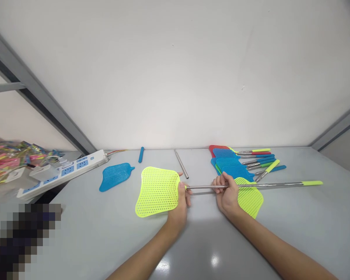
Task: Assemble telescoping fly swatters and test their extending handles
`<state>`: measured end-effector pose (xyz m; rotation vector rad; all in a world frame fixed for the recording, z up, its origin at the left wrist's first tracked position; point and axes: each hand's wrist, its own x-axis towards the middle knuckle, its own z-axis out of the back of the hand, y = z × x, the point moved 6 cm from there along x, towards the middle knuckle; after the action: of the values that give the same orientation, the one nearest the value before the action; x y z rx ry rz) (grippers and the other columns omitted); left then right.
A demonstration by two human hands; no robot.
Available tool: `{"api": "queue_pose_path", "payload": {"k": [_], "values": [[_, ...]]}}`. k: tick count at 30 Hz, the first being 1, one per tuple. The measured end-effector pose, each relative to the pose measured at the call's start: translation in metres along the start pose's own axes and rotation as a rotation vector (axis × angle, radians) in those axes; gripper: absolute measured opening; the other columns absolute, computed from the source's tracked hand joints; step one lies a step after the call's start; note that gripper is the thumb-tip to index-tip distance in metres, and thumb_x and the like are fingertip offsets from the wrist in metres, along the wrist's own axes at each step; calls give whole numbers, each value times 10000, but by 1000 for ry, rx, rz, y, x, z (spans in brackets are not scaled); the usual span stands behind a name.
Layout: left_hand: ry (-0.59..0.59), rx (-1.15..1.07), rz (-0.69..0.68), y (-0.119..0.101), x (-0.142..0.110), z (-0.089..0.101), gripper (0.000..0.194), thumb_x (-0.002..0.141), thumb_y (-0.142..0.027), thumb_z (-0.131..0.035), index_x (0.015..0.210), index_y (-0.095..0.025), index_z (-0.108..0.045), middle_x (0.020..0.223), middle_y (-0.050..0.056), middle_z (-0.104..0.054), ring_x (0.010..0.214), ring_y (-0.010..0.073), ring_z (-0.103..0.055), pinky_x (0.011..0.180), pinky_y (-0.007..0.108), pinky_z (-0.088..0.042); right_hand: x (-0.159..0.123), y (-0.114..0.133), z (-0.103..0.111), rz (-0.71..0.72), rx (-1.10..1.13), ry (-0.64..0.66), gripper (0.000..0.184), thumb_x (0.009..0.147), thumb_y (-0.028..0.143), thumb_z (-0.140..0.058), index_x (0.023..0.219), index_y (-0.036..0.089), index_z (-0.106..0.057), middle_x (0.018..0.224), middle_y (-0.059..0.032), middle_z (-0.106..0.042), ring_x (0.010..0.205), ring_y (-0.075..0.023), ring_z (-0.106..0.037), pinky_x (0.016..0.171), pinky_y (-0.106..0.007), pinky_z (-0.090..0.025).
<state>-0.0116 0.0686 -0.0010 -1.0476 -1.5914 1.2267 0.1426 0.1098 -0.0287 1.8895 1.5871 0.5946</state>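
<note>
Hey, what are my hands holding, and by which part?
A yellow swatter: the left hand holds the base of its mesh, the right hand its metal rod.

The right fingers (230, 182) hide part of the metal shaft (207, 187); the frame's left edge crops coloured pieces (6, 161).

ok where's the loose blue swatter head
In the head view's left half, the blue swatter head lies between the power strip and the held yellow swatter.

White power strip (75, 168) with adapters (46, 174) near a multicoloured heap (6, 157).
</note>
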Motion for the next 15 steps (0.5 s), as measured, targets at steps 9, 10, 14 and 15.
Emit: {"api": "queue_pose_path", "payload": {"k": [9, 10, 14, 15], "values": [[-5, 179, -116, -11, -1, 4, 335, 817, -368, -369, 1128, -275, -453, 1180, 52, -462, 923, 164, -515, 747, 263, -383, -3, -1, -3, 13, -49, 12, 382, 753, 254, -436, 405, 175, -298, 342, 53, -265, 332, -74, -258, 380, -244, -198], [9, 219, -128, -12, -1, 4, 365, 824, -365, -355, 1176, -284, -408, 1212, 51, -433, 962, 168, -497, 793, 279, -365, -3, 0, -3, 13, -53, 9, 381, 752, 257, -435, 405, 175, -300, 342, 53, -265, 332, -74, -260, 379, -243, -199], [19, 326, -132, -9, -1, 4, 476, 831, -377, -333, 1287, -271, -249, 1180, 60, -469, 1035, 184, -445, 932, 359, -252, -2, -1, -2, 1, -38, -1, 378, 756, 262, -425, 407, 172, -309, 343, 52, -267, 334, -73, -264, 376, -238, -199], [20, 348, -125, -8, -1, 4, 489, 830, -381, -335, 1295, -267, -235, 1158, 59, -490, 1039, 185, -440, 951, 370, -224, -2, -1, -1, 1, -31, 0, 379, 758, 262, -420, 407, 172, -310, 342, 51, -268, 334, -74, -264, 376, -238, -200]]}}
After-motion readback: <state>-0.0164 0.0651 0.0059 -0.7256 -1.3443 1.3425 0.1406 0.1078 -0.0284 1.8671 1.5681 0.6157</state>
